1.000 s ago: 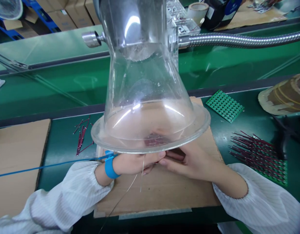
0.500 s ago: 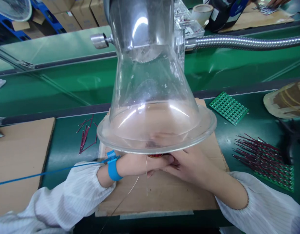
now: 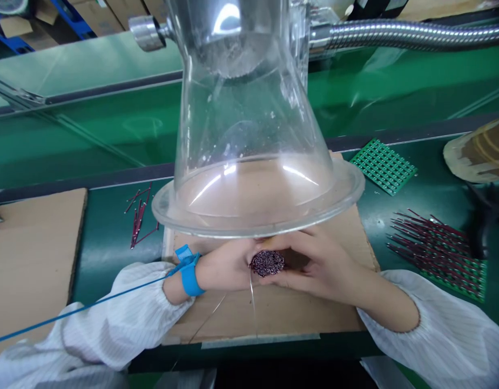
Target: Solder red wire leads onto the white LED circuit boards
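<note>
A round bundle of dark red wires (image 3: 268, 263) shows its tip ends toward me, below the rim of the clear hood. My left hand (image 3: 229, 265), wearing a blue wrist strap (image 3: 190, 275), is closed round the bundle's left side; its fingertips are hidden. My right hand (image 3: 318, 265) curves thumb and fingers about the bundle's right side, touching it at top and bottom. From beside the left hand a thin silvery wire (image 3: 253, 297) hangs down. Another thin strand (image 3: 211, 316) runs to the lower left over the cardboard sheet (image 3: 306, 316).
The clear fume hood (image 3: 253, 178) on a flexible metal arm (image 3: 395, 35) hangs just above my hands. Loose dark red wires (image 3: 139, 219) lie left. At right are a green circuit board panel (image 3: 383, 166), a pile of red wires (image 3: 427, 243) on another panel, and a tape-wrapped roll (image 3: 476, 151).
The bundle has tilted so its end faces me, where before only an edge showed. My right hand's fingers have spread around it. The camera view has shifted slightly.
</note>
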Demonstrator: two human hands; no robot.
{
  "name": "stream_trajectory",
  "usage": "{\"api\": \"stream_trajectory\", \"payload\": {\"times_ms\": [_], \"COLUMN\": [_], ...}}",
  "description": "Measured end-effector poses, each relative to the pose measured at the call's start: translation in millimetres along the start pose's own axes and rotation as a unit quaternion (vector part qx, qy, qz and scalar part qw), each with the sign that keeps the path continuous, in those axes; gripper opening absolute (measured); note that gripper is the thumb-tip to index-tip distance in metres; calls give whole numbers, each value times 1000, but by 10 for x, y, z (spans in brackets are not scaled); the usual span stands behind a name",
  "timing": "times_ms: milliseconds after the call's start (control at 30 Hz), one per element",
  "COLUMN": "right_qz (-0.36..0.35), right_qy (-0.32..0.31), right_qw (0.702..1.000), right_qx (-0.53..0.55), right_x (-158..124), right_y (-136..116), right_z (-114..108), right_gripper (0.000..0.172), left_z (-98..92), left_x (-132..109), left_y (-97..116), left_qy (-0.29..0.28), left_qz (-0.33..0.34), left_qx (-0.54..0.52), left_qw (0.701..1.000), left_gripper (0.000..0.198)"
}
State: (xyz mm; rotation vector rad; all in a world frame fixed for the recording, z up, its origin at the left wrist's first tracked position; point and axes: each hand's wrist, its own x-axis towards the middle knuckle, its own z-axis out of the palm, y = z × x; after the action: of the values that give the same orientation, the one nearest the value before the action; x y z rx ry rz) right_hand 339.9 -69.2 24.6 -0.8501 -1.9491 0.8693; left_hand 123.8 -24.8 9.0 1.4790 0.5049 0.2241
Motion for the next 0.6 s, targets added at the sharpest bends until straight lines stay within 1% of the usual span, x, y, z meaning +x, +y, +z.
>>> {"api": "stream_trajectory", "payload": {"times_ms": [133,300,467,600], "right_qz": [9,24,7,-4], "right_qy": [2,-3,6,6], "right_qw": [1000,999,1000,1000], "right_qx": [29,23,8,0], "right_x": [18,2,-15,-28], "right_y": [-11,-24,-19,-7], "right_z": [-10,-14,2,-7], "right_gripper": [21,15,16,20], "left_z": [20,6,-23,-11], "left_x": [13,16,17,34], "left_y": [-4,-9,53,101], "left_qy": [-9,14,21,1], "left_qz": [14,3,10,12], "left_qx": [20,39,37,17], "left_qw": [1000,999,999,1000], "left_gripper": [29,33,37,34]}}
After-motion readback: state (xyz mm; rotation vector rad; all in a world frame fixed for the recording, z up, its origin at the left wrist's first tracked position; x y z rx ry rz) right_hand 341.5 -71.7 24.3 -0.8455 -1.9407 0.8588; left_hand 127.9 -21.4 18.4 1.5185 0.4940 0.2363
